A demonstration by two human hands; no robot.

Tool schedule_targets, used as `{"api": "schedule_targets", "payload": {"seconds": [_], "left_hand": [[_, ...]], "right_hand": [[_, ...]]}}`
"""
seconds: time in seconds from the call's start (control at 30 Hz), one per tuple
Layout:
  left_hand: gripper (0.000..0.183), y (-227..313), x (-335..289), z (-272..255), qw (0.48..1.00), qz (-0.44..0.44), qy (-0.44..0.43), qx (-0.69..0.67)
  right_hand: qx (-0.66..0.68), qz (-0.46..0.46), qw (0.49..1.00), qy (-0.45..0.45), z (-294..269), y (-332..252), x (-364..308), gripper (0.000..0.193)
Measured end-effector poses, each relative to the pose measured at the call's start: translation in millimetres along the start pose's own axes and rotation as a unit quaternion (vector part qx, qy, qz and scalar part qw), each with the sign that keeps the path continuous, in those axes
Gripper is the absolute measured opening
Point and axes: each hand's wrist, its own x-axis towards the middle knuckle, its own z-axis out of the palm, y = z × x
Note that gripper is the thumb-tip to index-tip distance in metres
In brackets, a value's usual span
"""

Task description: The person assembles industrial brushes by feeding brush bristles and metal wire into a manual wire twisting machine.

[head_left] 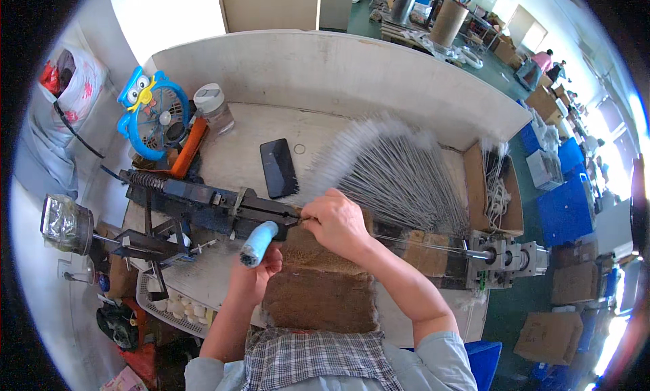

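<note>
Has 2 bare hands at 1 black metal device (196, 193). Pinches at the device's right tip with the right hand (336, 222); cannot tell on what. Curls the left hand (267, 266) just below 1 blue-wrapped handle (260, 242), on the device's near side; cannot tell if gripping. Points the handle's dark end toward the body and slightly left, long axis from lower left to upper right. Slants the device from upper left to lower right, tip toward 1 metal chuck (501, 255). Beyond: 1 phone (279, 167), 1 small ring (299, 148), 1 blue fan (164, 118), 1 pile of white-tipped wires (399, 188), uncountable.
</note>
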Motion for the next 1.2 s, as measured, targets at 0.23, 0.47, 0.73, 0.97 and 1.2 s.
{"api": "schedule_targets", "payload": {"seconds": [0.23,0.47,0.73,0.97,1.2], "left_hand": [[0.029,-5.0,7.8,37.8,0.954,0.074,-0.012,0.289],[0.032,0.0,17.0,30.9,0.875,0.080,-0.065,0.473],[0.014,-43.5,14.2,52.3,0.993,0.056,-0.046,0.091],[0.024,-26.9,18.0,46.2,0.842,0.146,-0.014,0.518],[0.023,-10.2,9.3,-25.4,0.965,0.115,0.044,0.230]], "right_hand": [[-0.038,0.033,0.998,-0.031,-5.1,-9.7,2.6,0.013],[0.001,0.000,1.000,0.012,-17.0,-6.6,-3.4,0.014],[0.060,0.008,0.996,-0.065,-16.2,11.1,-74.3,0.017],[-0.004,0.092,0.996,0.013,39.1,28.4,-52.5,0.023],[0.044,0.059,0.997,-0.017,14.6,26.0,-63.1,0.018]]}}
